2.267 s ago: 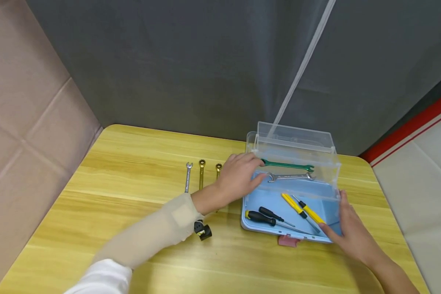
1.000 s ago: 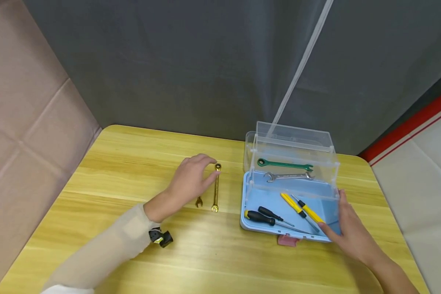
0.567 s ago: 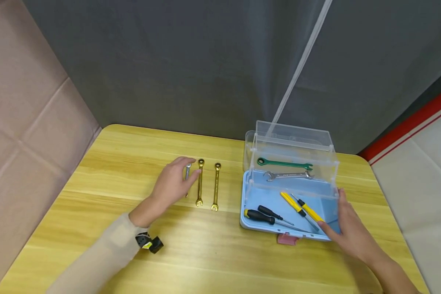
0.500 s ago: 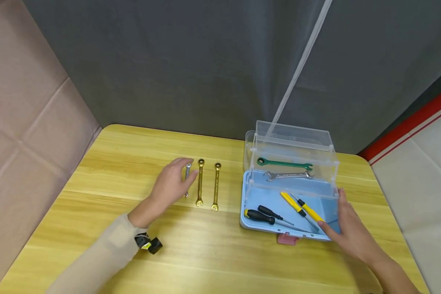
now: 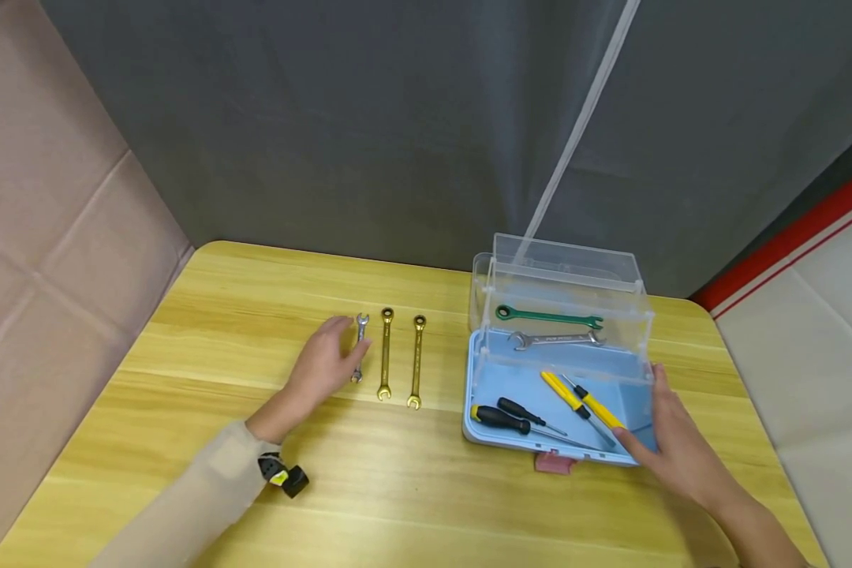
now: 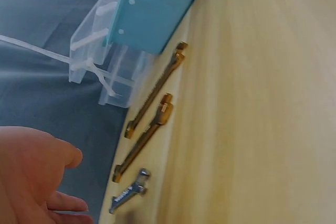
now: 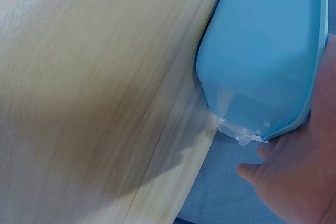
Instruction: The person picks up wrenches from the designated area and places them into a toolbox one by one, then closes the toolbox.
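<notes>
My left hand hovers at a small silver wrench on the table, its thumb overlapping the shaft in the head view. Thumb and fingers are spread apart with nothing between them. Right of it lie two gold ratchet wrenches, roughly parallel. My right hand grips the right side of an open blue toolbox, thumb over the rim and fingers along the outer wall. In the right wrist view the hand lies along the box's edge.
A clear tray, raised over the toolbox's back, bears a green wrench and a silver wrench. Inside the box lie black screwdrivers and yellow-handled tools. A pink latch hangs in front; a grey curtain stands behind.
My left hand has left the green wrench in the clear tray and moved left across the gold wrenches to the small silver one. My right hand has stayed on the toolbox.
</notes>
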The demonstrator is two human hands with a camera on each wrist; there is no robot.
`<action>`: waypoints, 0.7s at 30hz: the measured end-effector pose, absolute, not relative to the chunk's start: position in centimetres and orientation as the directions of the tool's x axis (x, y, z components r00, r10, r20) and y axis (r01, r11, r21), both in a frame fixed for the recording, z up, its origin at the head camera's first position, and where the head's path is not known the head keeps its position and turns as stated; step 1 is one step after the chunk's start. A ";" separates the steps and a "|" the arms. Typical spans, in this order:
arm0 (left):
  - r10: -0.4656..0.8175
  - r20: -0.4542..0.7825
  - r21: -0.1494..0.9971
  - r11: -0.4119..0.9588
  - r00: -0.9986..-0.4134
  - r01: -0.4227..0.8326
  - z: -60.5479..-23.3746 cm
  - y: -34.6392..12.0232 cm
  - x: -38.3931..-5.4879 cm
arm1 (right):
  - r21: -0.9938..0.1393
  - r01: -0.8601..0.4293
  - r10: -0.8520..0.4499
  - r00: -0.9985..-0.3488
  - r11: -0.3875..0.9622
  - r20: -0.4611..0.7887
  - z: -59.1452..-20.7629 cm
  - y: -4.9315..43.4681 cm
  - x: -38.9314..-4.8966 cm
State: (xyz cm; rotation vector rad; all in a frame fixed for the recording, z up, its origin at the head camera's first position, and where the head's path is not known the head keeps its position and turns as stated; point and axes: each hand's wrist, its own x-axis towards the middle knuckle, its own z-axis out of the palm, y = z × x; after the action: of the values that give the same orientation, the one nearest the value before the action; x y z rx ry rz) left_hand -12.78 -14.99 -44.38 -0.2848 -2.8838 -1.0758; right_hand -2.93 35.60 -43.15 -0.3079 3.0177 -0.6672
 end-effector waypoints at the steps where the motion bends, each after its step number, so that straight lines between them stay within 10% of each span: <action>1: 0.154 0.099 0.642 0.745 -0.983 0.182 -44.6 -15.0 -12.8 | -0.421 -0.187 -0.202 -0.979 0.888 0.009 -43.1 35.6 -2.9; 21: 0.213 0.040 0.535 0.821 -0.976 0.201 -46.0 -15.2 -12.3 | -0.435 -0.191 -0.205 -0.979 0.880 0.016 -43.1 35.6 -3.0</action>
State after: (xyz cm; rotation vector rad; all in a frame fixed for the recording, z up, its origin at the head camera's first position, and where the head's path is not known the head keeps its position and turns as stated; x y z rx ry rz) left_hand -12.27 -15.23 -45.99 -0.3428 -3.0181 -0.8825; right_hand -2.96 35.57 -43.09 -0.3182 3.0162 -0.6940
